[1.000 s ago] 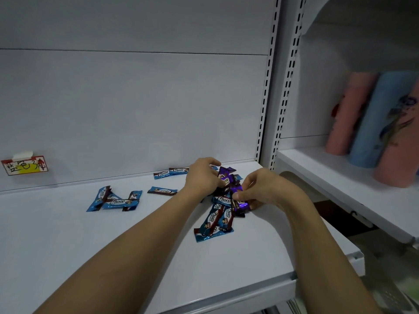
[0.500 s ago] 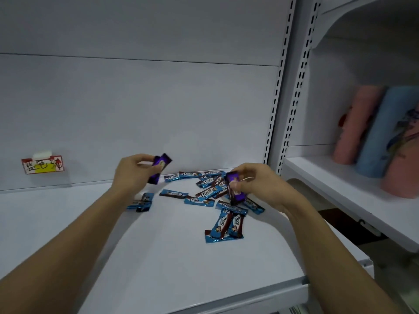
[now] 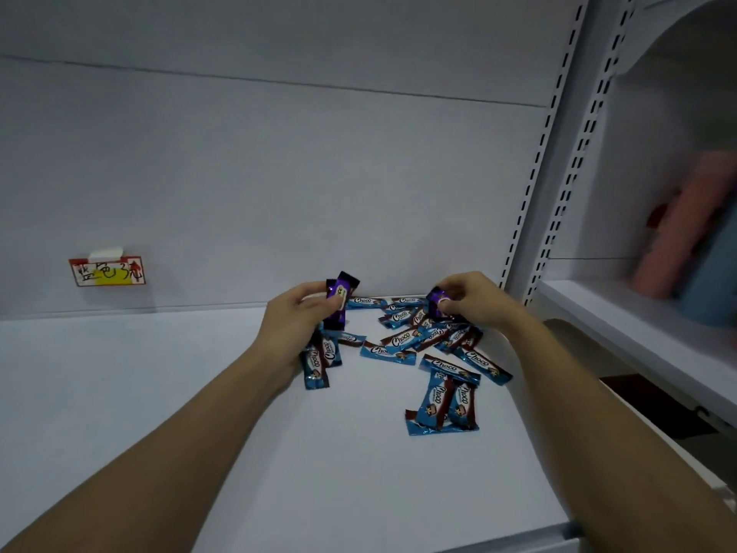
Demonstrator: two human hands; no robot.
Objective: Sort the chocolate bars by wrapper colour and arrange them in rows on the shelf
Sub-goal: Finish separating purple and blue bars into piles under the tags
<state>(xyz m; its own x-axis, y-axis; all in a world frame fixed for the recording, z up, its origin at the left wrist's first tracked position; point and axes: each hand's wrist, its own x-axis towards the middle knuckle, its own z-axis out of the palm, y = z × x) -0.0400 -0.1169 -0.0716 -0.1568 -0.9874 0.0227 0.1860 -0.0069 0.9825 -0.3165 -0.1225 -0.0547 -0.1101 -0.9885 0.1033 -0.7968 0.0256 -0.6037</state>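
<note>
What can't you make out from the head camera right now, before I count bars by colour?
Head view:
- Bars under the left hand: its palm covers part of the blue bars there.
- Purple bar in the right hand: fingers hide most of it.
- Pile count: bars overlap.
- Wall label: writing too small.
- Pink and blue items on the right: blurred, cut by the edge.

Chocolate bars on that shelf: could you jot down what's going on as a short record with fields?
Setting: white shelf with a white back panel
Left hand: holds a purple bar up above the shelf
Right hand: pinches another purple bar over the pile
Blue bars: loose, overlapping, not yet in rows
Separate pair of blue bars: lying nearer the front edge
Label: handwritten tag on the back panel, left
Neighbouring shelf: blurred pink and blue items
</note>
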